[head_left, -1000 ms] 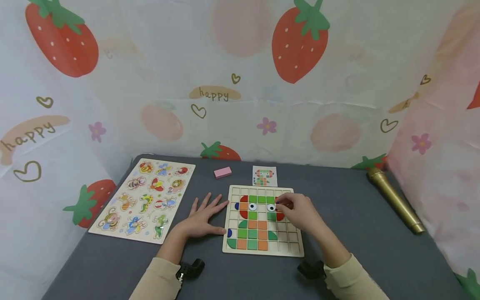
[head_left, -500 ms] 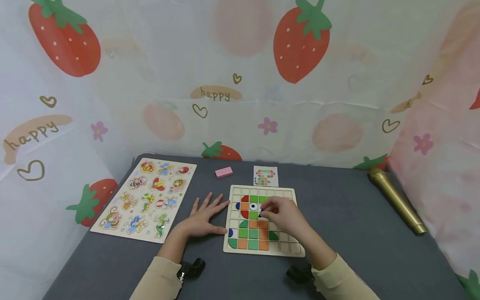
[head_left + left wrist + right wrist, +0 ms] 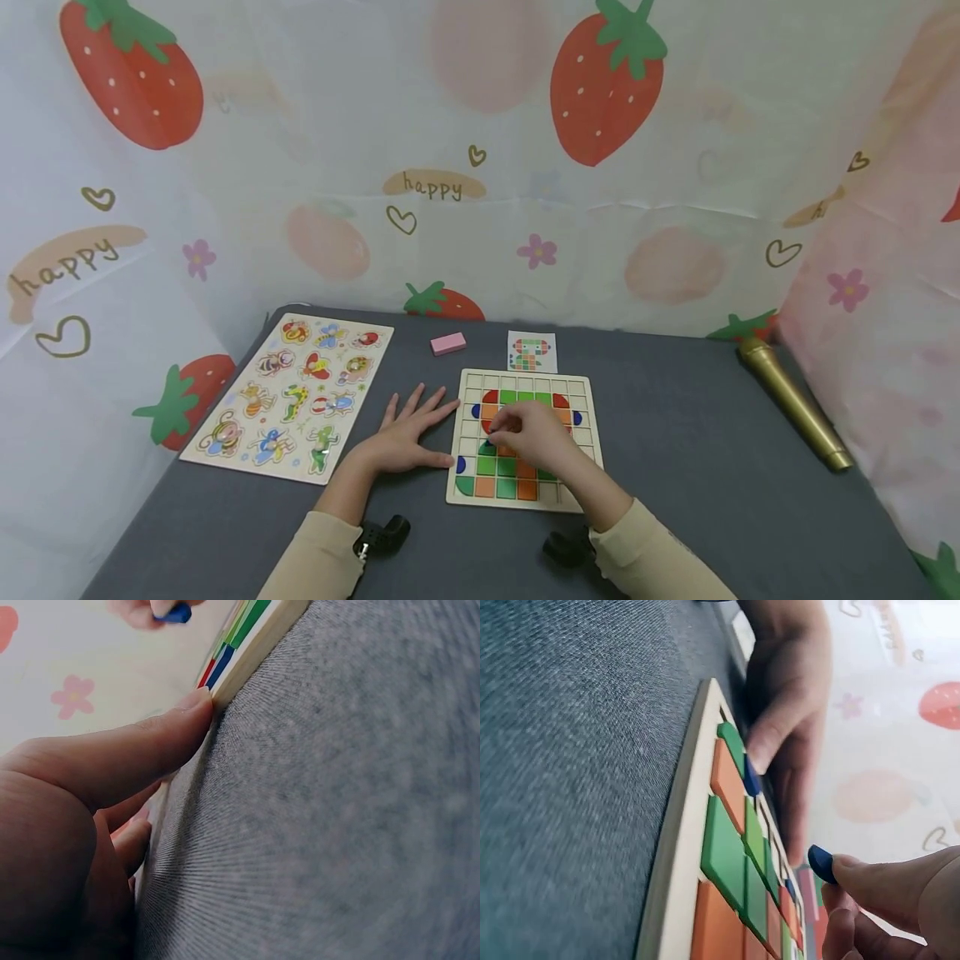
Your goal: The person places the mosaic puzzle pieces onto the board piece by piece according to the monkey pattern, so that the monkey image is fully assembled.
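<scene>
My right hand (image 3: 536, 433) is over the left-middle of the wooden grid board (image 3: 577, 385), pinching a small blue half-round piece (image 3: 821, 864) between thumb and fingertips. In the right wrist view, the piece is held up off the board. My left hand (image 3: 401, 443) lies with fingers spread on the table at the board's left side, its thumb (image 3: 187, 724) touching the board's edge. Green, orange, red and blue pieces fill many cells. A blue piece (image 3: 461, 465) sits by my left thumb, and another blue piece (image 3: 577, 417) is at the right. My right hand hides the middle cells.
Behind the board lies a small pattern card (image 3: 532, 352), with a pink block (image 3: 447, 344) to its left. An insect picture puzzle (image 3: 285, 400) is at the left of the dark table. A gold microphone (image 3: 795, 404) lies at the far right.
My right hand has moved left across the board, pinching the blue piece, and uncovered the red and blue pieces at the right. My left hand has stayed in place.
</scene>
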